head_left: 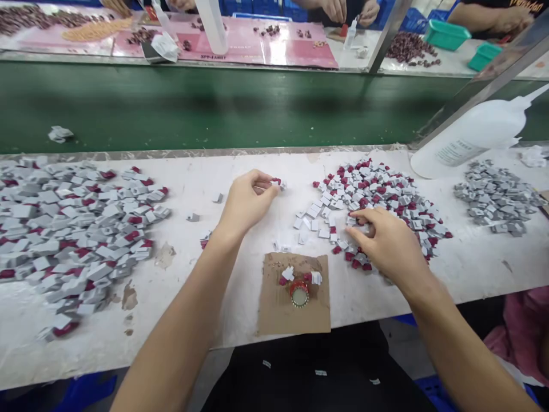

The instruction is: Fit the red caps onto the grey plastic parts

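Note:
My left hand (247, 201) is above the middle of the table, thumb and forefinger pinched on a small grey and dark red plastic piece (279, 183). My right hand (388, 239) reaches into the left side of a pile of such pieces (386, 183). Its thumb and forefinger close around one small grey piece (352, 220); the other fingers curl under, partly hidden. Between my forearms lies a square of cardboard (274, 315). On it sit a bottle cap (299, 294), rim up, and two grey and red pieces (288, 273).
A large heap of bigger grey and red pieces (77, 229) spreads at left. At right, a white squeeze bottle (467, 140) leans near a metal post and a heap of grey pieces (497, 197). Beyond the green belt (193, 109), other people's hands (334, 10) work.

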The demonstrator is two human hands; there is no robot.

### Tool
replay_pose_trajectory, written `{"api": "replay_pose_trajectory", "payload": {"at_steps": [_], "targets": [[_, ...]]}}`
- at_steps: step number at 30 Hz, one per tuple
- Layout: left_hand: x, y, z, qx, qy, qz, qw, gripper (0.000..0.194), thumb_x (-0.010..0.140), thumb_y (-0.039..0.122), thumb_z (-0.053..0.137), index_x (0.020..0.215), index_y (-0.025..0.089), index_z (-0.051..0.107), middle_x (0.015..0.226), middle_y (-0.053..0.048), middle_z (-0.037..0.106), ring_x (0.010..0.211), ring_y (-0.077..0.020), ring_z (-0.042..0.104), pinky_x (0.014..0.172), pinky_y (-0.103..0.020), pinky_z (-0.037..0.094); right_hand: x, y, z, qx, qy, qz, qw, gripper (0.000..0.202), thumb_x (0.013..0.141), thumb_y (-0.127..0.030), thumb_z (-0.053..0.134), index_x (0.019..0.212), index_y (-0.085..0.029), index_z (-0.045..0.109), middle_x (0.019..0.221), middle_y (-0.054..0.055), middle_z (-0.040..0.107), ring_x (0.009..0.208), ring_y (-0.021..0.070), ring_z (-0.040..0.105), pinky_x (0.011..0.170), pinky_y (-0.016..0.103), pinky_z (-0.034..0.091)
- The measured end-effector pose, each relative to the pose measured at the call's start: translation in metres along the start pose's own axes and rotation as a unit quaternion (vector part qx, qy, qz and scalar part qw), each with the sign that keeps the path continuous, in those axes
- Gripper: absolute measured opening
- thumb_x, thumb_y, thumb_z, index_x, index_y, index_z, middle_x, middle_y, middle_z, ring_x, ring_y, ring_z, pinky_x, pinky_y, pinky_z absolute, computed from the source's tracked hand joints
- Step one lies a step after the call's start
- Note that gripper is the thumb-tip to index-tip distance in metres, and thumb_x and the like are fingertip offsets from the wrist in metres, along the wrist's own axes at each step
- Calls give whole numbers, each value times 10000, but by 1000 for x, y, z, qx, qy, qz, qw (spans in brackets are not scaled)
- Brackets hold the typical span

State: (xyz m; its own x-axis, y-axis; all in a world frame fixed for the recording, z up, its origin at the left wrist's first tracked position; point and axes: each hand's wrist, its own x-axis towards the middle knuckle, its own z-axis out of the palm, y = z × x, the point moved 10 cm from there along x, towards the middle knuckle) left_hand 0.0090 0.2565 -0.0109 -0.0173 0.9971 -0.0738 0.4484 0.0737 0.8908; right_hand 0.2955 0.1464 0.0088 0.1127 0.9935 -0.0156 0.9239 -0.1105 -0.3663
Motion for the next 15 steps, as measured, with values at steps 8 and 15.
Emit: {"api": "replay_pose_trajectory", "payload": {"at_steps": [8, 15], "targets": [[109, -15, -30, 63, 113, -60, 990, 133, 879, 144, 786, 927, 193, 673, 1060, -97, 803, 1011, -253, 761, 969, -372, 595, 0, -12, 20, -73, 29, -39, 996, 298, 1096, -336, 571, 1199, -218, 825, 1139, 97, 825, 635, 212, 708, 475, 317, 408], [147, -23, -52, 146, 145, -118, 972, 147, 890, 172, 795, 932, 227, 665, 1171, -143, 792, 1285, -368, 681, 1128, -488, 538, -7, -9, 22, -9, 37, -65, 997, 306, 1093, -338, 553, 1274, -204, 760, 1080, 103, 835, 613, 221, 730, 475, 321, 441]]}}
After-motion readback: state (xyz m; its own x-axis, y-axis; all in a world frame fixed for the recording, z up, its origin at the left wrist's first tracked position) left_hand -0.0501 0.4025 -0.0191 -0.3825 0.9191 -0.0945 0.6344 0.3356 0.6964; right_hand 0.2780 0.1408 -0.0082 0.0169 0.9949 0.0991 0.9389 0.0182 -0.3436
